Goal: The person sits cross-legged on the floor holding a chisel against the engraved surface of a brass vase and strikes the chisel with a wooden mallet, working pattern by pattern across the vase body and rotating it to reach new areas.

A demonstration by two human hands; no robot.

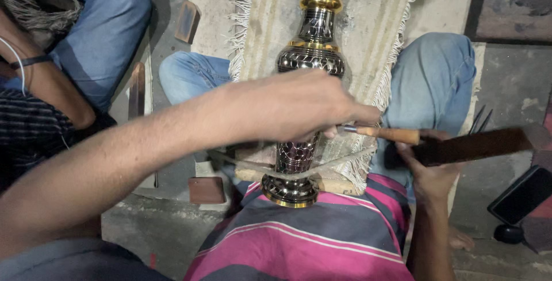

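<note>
A tall engraved metal vase point(313, 56), dark with brass bands, lies lengthwise on a fringed beige cloth point(374, 33) over a wooden plank across my lap. My left hand point(299, 105) rests on the vase's middle, closed around a chisel with a light wooden handle point(391, 135) that sticks out to the right. My right hand point(428, 171) grips a dark wooden bar point(471, 146), whose end is at the chisel's handle. A pale cord point(339, 163) runs across the vase near its base point(290, 192).
Another person sits at the left, with blue jeans point(103, 22) and a forearm point(52, 85) wearing a dark wristband. Small wooden blocks point(187, 21) point(207, 189) lie on the floor. A dark phone point(520, 195) lies at the right.
</note>
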